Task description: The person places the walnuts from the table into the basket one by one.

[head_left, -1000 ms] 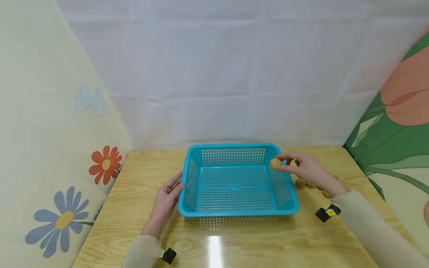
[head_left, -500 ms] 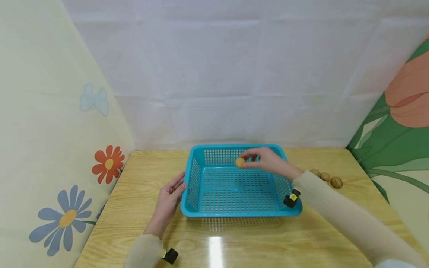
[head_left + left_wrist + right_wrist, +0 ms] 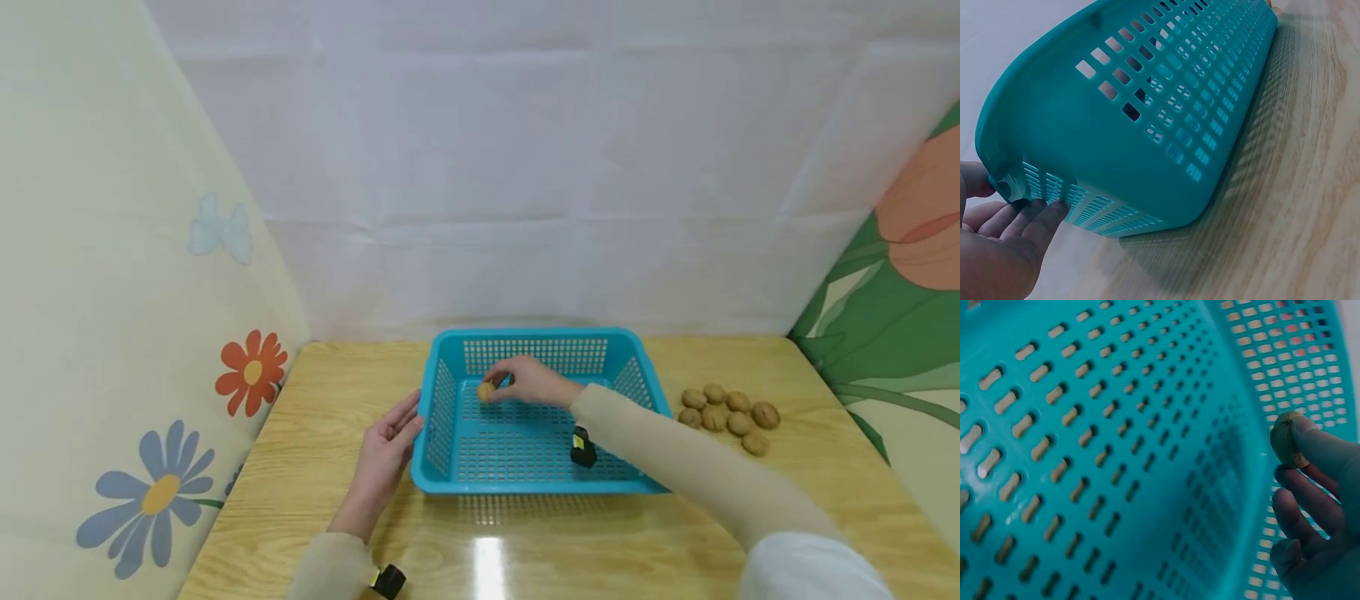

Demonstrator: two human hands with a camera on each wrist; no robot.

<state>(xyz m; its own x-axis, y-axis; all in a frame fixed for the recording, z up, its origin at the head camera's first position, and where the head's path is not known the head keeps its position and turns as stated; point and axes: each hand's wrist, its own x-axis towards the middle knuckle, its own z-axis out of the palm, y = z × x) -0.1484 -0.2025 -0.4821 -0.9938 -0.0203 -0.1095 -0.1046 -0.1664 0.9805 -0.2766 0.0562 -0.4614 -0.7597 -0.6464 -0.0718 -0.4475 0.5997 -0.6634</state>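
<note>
A blue plastic basket (image 3: 525, 488) with slotted walls stands on the wooden table. My right hand (image 3: 528, 381) reaches down inside it and pinches a walnut (image 3: 485, 392) between thumb and fingertips, over the left part of the basket floor. In the right wrist view, that walnut (image 3: 1287, 440) shows in front of the perforated wall, the lower fingers curled beneath. At the left end of the basket, my left hand (image 3: 388, 446) holds the rim; in the left wrist view its thumb is at the rim and its fingers (image 3: 1047, 222) lie against the slotted outer wall.
Several walnuts (image 3: 716, 417) lie in a loose group on the table (image 3: 615, 550), right of the basket. A white sheet (image 3: 465, 167) hangs behind the table. Flower-printed panels (image 3: 90, 317) stand on both sides.
My right hand has carried the walnut from the basket's right rim leftward and down into the basket. The walnuts on the right are now uncovered. My left hand stays at the rim.
</note>
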